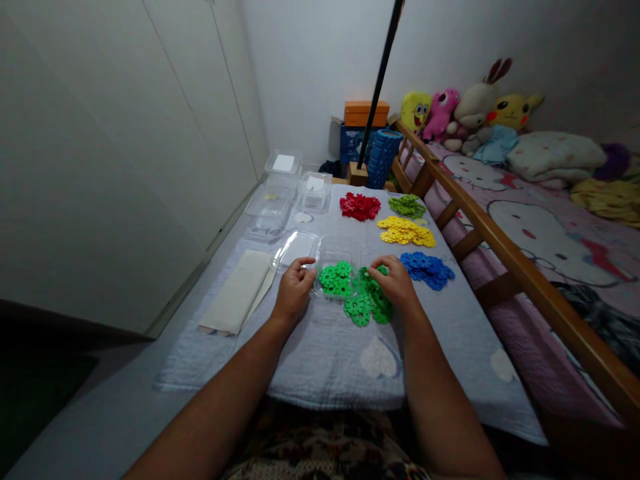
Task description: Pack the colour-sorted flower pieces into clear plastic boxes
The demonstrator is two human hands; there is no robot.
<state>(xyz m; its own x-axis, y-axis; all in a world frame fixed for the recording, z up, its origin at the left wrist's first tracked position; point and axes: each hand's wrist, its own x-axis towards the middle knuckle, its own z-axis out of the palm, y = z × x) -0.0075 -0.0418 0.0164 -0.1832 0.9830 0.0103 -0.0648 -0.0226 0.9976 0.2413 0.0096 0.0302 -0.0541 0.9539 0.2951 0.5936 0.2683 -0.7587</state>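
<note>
A clear plastic container (339, 247) stands on the cloth in front of me, with several green flower-shaped plastic discs (336, 279) inside. Its lid (299, 248) lies flipped out to the left. My left hand (295, 292) grips the container's left rim between thumb and fingers. Just right of the container, a loose pile of the same green discs (361, 309) spreads over the cloth. Over this pile my right hand (396, 283) is closed, its thumb and index finger pinched at a green disc; the fingers partly hide it.
Red (360, 207), light green (407, 206), yellow (406, 232) and blue disc piles (427, 269) lie along the right. Clear boxes (270, 201) stand at the back left, and a folded beige cloth (237, 291) lies at left. A wooden bed rail (495, 250) borders the table's right side.
</note>
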